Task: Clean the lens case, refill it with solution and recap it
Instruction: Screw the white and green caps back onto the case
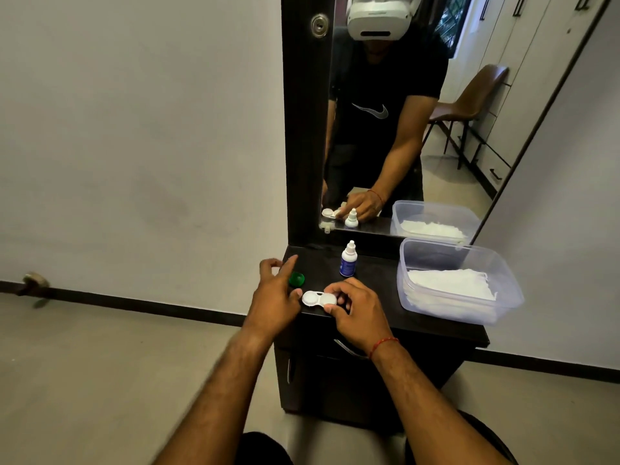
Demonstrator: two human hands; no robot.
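1. The right hand (355, 313) reached in from 5 o'clock, palm down, wrist bent, its fingers (335, 292) curled and clamped on the right end of the lens case (315, 299), thumb at the near edge.
2. The left hand (275, 297) came in from 7 o'clock, its fingers spread apart, the forefinger pointing toward 1 o'clock; the thumb tip lay just beside the left end of the case, and contact could not be told.
3. The case sat near the front edge of the dark worktop (375, 283), both wells showing uncapped.
4. A green cap (297, 278) lay at 11 o'clock from the case, partly hidden behind the left forefinger.
5. The solution bottle (348, 263) stood upright at 1 o'clock from the case, its label too small to read.
6. A clear tub (503, 290) of white tissues (449, 283) stood at 3 o'clock, well apart.
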